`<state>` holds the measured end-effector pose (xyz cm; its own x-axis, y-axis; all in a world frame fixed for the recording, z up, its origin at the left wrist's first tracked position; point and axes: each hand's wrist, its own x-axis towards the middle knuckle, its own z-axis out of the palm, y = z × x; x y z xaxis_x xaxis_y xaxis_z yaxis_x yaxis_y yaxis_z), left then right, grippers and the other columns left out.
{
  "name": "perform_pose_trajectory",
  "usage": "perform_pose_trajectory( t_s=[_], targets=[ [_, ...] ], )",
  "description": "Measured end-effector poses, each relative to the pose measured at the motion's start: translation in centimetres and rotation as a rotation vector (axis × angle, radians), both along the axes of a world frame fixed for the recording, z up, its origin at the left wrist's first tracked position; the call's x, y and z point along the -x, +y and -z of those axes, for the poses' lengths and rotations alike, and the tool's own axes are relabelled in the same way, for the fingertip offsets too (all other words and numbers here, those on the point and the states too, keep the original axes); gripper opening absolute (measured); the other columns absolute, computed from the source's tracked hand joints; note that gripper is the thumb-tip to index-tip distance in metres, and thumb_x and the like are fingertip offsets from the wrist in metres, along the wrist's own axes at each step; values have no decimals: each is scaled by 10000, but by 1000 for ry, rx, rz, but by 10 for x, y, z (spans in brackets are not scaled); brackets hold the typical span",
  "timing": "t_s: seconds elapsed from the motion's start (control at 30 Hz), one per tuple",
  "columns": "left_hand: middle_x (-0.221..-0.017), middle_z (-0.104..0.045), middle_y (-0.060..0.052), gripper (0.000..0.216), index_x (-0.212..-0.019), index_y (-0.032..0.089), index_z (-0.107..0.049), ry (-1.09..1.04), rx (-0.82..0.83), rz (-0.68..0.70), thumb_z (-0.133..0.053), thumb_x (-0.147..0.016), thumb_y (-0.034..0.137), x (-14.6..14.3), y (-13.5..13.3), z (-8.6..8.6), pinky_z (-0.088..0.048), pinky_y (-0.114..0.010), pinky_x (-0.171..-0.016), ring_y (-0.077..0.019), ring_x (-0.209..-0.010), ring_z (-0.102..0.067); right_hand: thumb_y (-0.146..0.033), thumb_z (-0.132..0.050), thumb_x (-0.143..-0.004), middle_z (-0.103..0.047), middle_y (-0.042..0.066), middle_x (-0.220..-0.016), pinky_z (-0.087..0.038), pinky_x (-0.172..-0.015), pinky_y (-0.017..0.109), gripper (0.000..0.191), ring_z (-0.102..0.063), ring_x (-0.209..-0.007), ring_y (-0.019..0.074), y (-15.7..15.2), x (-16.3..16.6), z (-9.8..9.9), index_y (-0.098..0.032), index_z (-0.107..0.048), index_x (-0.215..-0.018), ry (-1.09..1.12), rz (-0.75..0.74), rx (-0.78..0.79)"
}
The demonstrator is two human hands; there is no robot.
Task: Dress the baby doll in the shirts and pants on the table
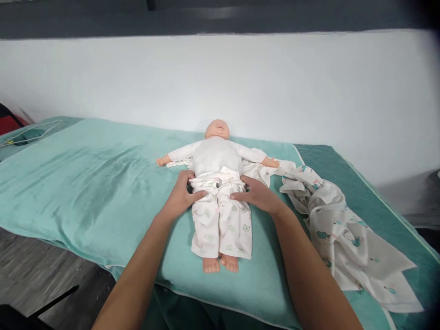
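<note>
At the far left edge of the bed, past the corner of the towel [85, 183], something red and dark [8, 121] pokes into view, and a thin pale cord [30, 133] lies on the green cover beside it. The towel itself is a light sea-green, spread over most of the bed from the left edge across to the middle, and its near edge hangs over the front of the bed.

My left hand [180, 195] comes up from the near edge and rests on the doll's [216, 156] hip on that side, fingers curled around the waistband of the trousers [222, 220], thumb laid across the front of the cloth. It is closed on the waistband rather than spread flat.

The doll lies on its back in the middle of the towel, head toward the far edge by the white wall [240, 78], arms stretched straight out to both sides, bare feet pointing toward me. It wears a white long-sleeved top and pale printed trousers, the waist bunched where my hands meet it.

My right hand [256, 192] sits on the other hip, fingers laid along the waistband and the thumb pressing in on the front; it too grips the cloth, narrow rather than open.

To the right of the doll, touching its outstretched arm, a crumpled white printed blanket [340, 229] trails down toward the near right corner, lying partly on the towel and partly on the darker green cover [378, 192] of the bed.
</note>
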<state>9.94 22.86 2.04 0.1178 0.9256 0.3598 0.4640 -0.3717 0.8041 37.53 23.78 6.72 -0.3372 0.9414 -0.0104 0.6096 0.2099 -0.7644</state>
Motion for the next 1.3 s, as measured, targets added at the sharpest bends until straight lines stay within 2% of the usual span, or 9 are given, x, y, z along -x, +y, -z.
perform_pose_trajectory(
  t_s=[0.1, 0.17, 0.37, 0.53, 0.73, 0.9, 1.0, 1.17, 1.3],
  targets=[
    [-1112, -566, -67, 335, -829, 217, -484, 46, -87, -47, -740, -776, 427, -1, -4, 0, -452, -344, -964, -214, -1105, -558, -607, -723, -724, -514, -34, -682, -300, -598, 274, 470, -441, -677, 157, -7, 13, 0, -215, -474, -655, -99, 85, -97],
    [-1017, -591, -53, 299, -758, 215, -496, 77, -141, -81, -718, -800, 411, -2, -6, 1, -473, -328, -883, -201, -1004, -590, -607, -695, -750, -420, -41, -598, -248, -576, 279, 537, -386, -634, 142, -11, 20, 3, -216, -360, -596, -145, 127, -174],
    [-688, -522, 11, 170, -681, 223, -453, 166, -368, -252, -583, -786, 196, -6, 3, 7, -394, -288, -667, -163, -686, -507, -403, -606, -800, -399, -34, -555, -237, -592, 294, 403, -415, -607, 150, -15, 34, 14, -217, -305, -606, -162, 168, -354],
    [-640, -512, 12, 177, -671, 224, -433, 263, -295, -342, -547, -802, 259, -14, 26, 7, -314, -290, -624, -168, -645, -476, -342, -523, -813, -423, -30, -568, -255, -590, 294, 303, -416, -614, 160, -6, 43, 18, -229, -310, -631, -103, 261, -408],
    [-632, -539, 23, 126, -766, 238, -498, 251, -91, -392, -615, -769, 284, -21, 41, -3, -270, -293, -605, -180, -614, -489, -342, -493, -825, -441, -32, -578, -275, -597, 294, 247, -364, -635, 163, 7, 46, 21, -238, -362, -644, -3, 406, -335],
    [-785, -615, 19, 192, -871, 234, -495, 42, 4, -277, -644, -757, 276, -20, 34, -6, -379, -280, -679, -169, -727, -550, -379, -609, -748, -399, -56, -618, -282, -608, 275, 274, -357, -665, 149, 3, 35, 19, -228, -394, -671, 30, 365, -212],
    [-878, -637, 7, 230, -942, 231, -498, -29, 32, -229, -638, -769, 287, -18, 23, -5, -411, -284, -722, -170, -795, -568, -470, -689, -731, -460, -54, -704, -326, -637, 271, 337, -407, -698, 152, -8, 25, 15, -228, -458, -764, 24, 288, -132],
    [-718, -551, 38, 131, -778, 216, -485, 10, 6, -204, -596, -775, 286, -15, 12, -5, -354, -270, -646, -141, -681, -470, -554, -722, -740, -621, 0, -932, -392, -706, 287, 432, -527, -823, 192, -22, 16, 10, -211, -568, -953, 34, 65, -45],
    [-594, -469, 51, 153, -663, 199, -474, 45, -71, -271, -580, -743, 276, -14, 12, -2, -299, -261, -601, -123, -615, -414, -597, -727, -722, -595, -15, -755, -341, -629, 275, 427, -508, -732, 182, -21, 21, 9, -196, -591, -770, -22, 93, -54]
  ],
)
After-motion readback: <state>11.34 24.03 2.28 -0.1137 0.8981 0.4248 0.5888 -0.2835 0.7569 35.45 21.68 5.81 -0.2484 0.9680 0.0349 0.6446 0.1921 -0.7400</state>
